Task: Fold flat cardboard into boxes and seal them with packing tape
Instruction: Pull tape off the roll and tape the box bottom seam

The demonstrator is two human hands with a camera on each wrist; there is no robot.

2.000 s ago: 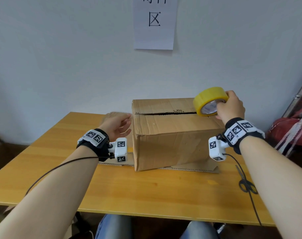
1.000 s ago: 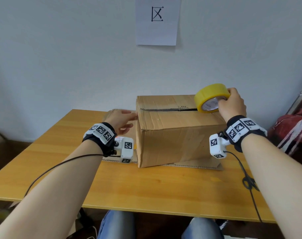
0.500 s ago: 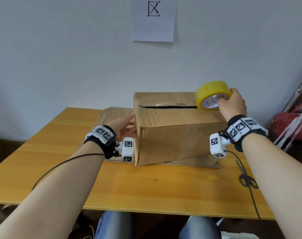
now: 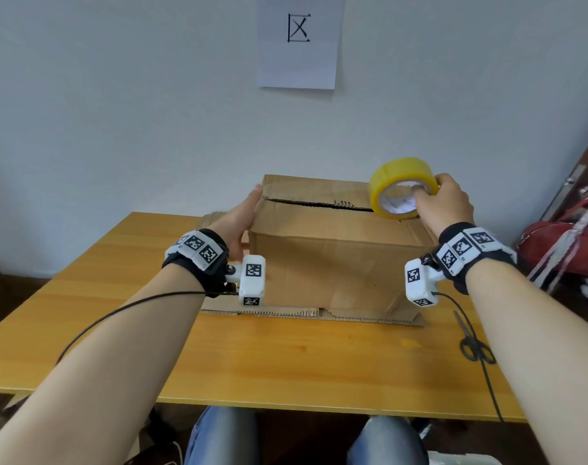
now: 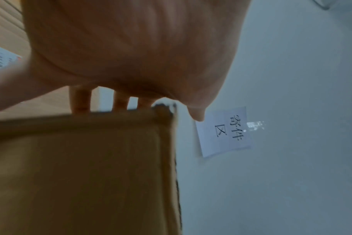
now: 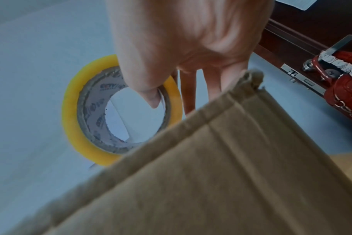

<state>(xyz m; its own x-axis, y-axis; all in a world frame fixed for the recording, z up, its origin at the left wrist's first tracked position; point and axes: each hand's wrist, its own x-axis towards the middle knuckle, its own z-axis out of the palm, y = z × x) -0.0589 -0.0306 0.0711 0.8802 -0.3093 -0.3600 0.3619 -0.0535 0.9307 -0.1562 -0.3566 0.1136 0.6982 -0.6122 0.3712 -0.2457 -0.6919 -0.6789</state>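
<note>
Box: the cardboard box (image 4: pixel 336 250) sits mid-frame on flat cardboard (image 4: pixel 369 318) on your wooden table (image 4: pixel 286 364), top seam gaping.
Left hand: your left hand (image 4: pixel 240 219) lies flat, fingers straight, against the box's left end.
Right hand: your right hand (image 4: pixel 445 204) grips the yellow tape roll (image 4: pixel 391 177) at the seam's right end.
Right wrist view only: your thumb (image 6: pixel 149 93) hooks inside the core.
Change: two seconds ago your left hand hovered clear of the box.

One box (image 4: pixel 333 260), one tape roll (image 4: pixel 400 186), one flat cardboard sheet (image 4: pixel 369 318) (under it), one scissors (image 4: pixel 473 347).
</note>
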